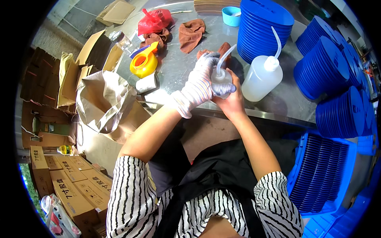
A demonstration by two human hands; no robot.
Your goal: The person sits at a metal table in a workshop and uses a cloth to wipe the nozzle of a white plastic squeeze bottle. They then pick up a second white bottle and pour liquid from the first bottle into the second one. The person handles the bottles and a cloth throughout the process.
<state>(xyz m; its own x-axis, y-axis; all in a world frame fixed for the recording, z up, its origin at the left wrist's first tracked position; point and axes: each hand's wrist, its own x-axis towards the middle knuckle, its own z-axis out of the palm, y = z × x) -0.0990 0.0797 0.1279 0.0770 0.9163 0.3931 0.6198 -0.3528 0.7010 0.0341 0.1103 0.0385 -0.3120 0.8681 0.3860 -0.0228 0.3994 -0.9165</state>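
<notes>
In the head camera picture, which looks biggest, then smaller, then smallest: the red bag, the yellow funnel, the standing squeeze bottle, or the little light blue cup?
1. Standing squeeze bottle
2. Red bag and yellow funnel: these look about alike, and the funnel sits nearer the camera, so I won't rank them.
3. Light blue cup, clearly smallest, though it is also farthest away.

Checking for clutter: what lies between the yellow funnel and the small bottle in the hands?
In the head view, only bare metal table lies between the yellow funnel and the small squeeze bottle.

small bottle (pixel 220 77): body hidden by hands | blue crate (pixel 323 174): edge-cut
</notes>
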